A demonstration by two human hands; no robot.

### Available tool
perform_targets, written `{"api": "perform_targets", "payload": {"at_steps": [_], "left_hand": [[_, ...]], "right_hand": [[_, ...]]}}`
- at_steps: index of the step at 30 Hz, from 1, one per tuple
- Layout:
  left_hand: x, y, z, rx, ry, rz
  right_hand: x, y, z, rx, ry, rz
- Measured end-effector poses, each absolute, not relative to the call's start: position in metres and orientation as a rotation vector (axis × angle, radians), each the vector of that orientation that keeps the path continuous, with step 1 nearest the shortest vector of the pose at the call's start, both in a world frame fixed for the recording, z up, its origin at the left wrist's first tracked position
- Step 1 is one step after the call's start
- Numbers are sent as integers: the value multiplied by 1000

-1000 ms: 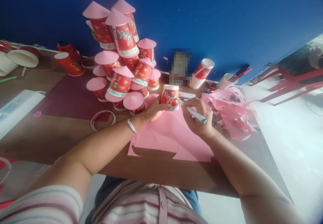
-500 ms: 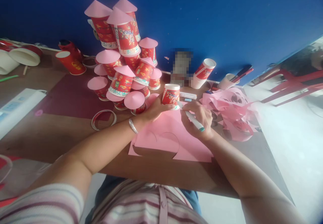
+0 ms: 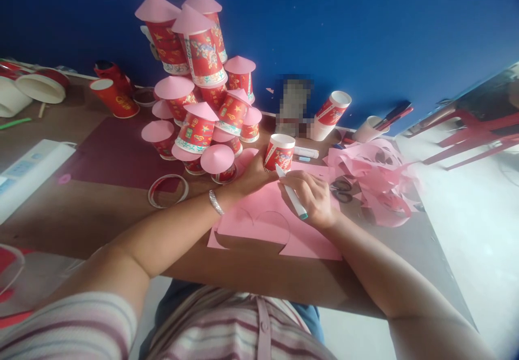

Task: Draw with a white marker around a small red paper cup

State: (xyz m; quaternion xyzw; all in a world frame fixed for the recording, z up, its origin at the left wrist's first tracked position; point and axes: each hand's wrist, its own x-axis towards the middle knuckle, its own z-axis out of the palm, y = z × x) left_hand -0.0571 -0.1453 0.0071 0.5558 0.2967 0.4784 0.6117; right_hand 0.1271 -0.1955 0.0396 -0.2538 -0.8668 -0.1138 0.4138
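My left hand (image 3: 249,179) holds a red patterned paper cup (image 3: 279,152) upside down on a pink paper sheet (image 3: 267,219), fingers pressed at its base. A white marker with a green end (image 3: 292,193) is gripped in my right hand (image 3: 312,198), its tip at the cup's lower rim. The sheet has rounded pieces cut out along its near edge. A silver bracelet circles my left wrist.
A stack of red cups with pink cone tops (image 3: 198,84) rises behind the sheet. Pink paper scraps (image 3: 375,179) and scissors (image 3: 343,190) lie to the right. Loose cups (image 3: 330,114), a cut ring (image 3: 167,190), a white box (image 3: 28,171) and the table's near edge surround the work.
My right hand has swung the marker round from the cup's right side toward its near side. The left hand and cup have stayed in place.
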Motion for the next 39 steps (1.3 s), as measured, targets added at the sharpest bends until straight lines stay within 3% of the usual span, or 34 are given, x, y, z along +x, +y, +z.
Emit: {"api": "perform_targets", "payload": {"at_steps": [39], "left_hand": [[-59, -143, 10, 1125, 572, 1048]], "right_hand": [[131, -191, 38, -692, -2136, -238]]}}
